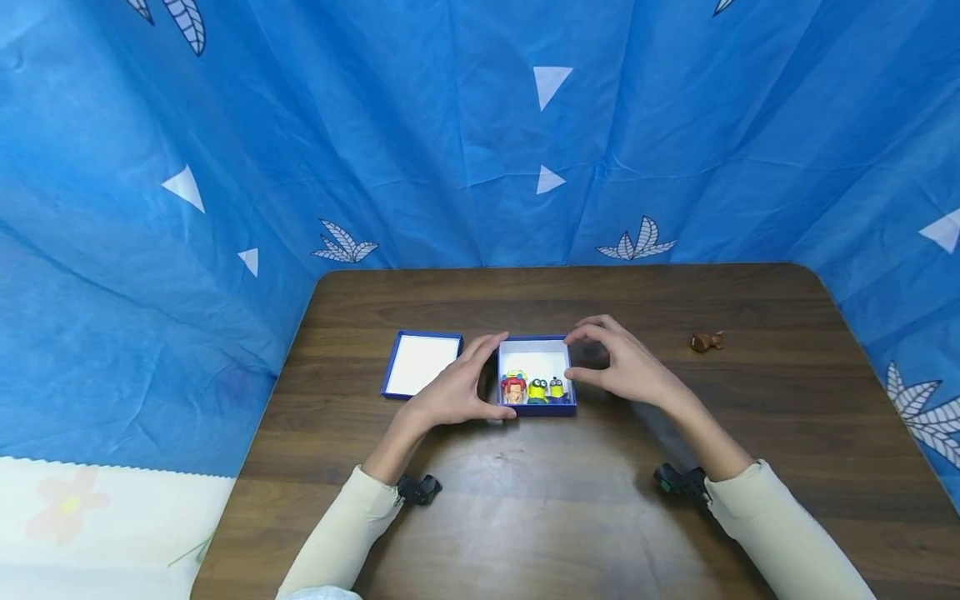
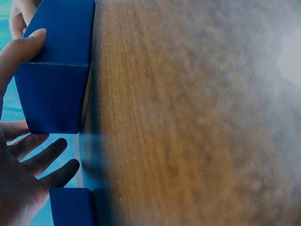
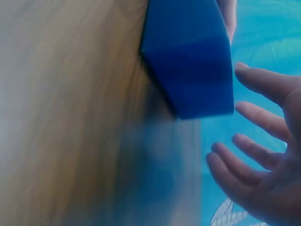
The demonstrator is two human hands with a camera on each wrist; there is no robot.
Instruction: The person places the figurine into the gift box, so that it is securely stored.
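A small blue box (image 1: pixel 537 411) with a white inside stands uncovered at the middle of the table. Along its near side lie a red-topped figurine (image 1: pixel 513 388) and two yellow goggled figurines, one in the middle (image 1: pixel 537 391) and a smaller one (image 1: pixel 557 388) to its right. My left hand (image 1: pixel 459 389) holds the box from the left, thumb on the front wall (image 2: pixel 35 42) and fingers toward the far left corner. My right hand (image 1: pixel 626 364) is spread at the right wall, fingertips at or close to the rim; contact is hard to tell.
Left of the box lies a blue-edged lid (image 1: pixel 422 364), its white inside facing up. A small brown figurine (image 1: pixel 707 341) lies at the right on the wooden table (image 1: pixel 495 517). A blue patterned curtain (image 1: pixel 480 125) hangs behind the table's far edge.
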